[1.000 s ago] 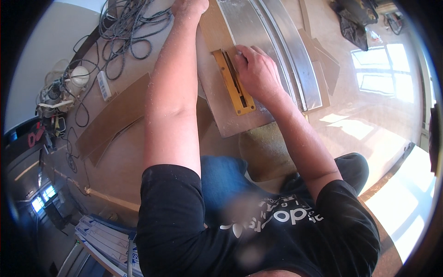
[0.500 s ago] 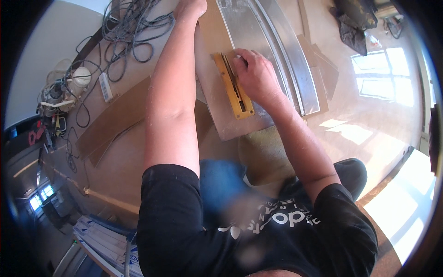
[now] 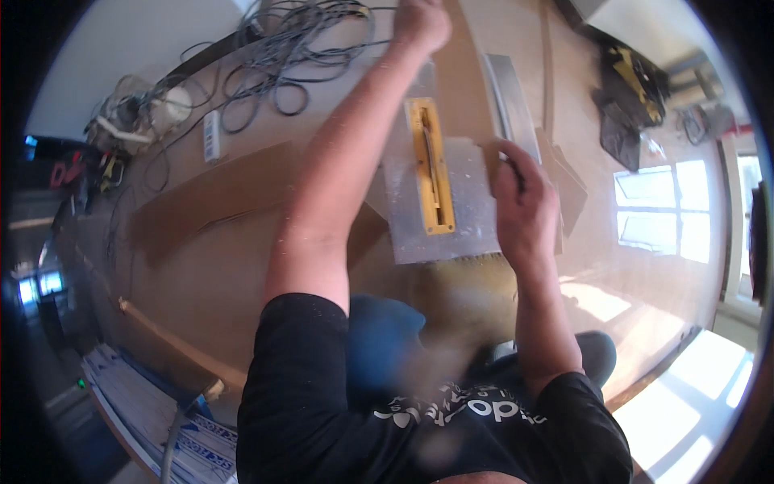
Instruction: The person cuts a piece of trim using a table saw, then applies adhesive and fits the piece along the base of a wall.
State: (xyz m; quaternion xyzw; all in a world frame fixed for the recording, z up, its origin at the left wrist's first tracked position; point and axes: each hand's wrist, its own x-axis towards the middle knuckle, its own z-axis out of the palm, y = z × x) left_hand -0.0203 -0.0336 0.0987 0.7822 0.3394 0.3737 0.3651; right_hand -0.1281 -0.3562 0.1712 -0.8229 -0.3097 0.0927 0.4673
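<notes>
A grey metal saw table (image 3: 472,189) stands in front of me, with a long yellow insert plate (image 3: 435,189) that has a dark slot along its middle. A long brown board (image 3: 469,85) lies over the far part of the table. My left hand (image 3: 422,28) is closed at the board's far left edge, its fingertips partly hidden. With bent fingers, my right hand (image 3: 528,210) grips the board's near right corner, over the right side of the table. A metal rail (image 3: 516,101) shows beyond the right hand.
Coiled grey cable (image 3: 298,56) lies on the floor at the far left. Brown offcuts (image 3: 214,189) rest left of the table. A white-and-grey power tool (image 3: 137,117) sits by the left wall. A black bag (image 3: 633,85) stands at the far right.
The board has moved rightward across the table, partly covering the rail. Both hands have gone right with it, and the yellow plate now shows fully. My view has turned somewhat.
</notes>
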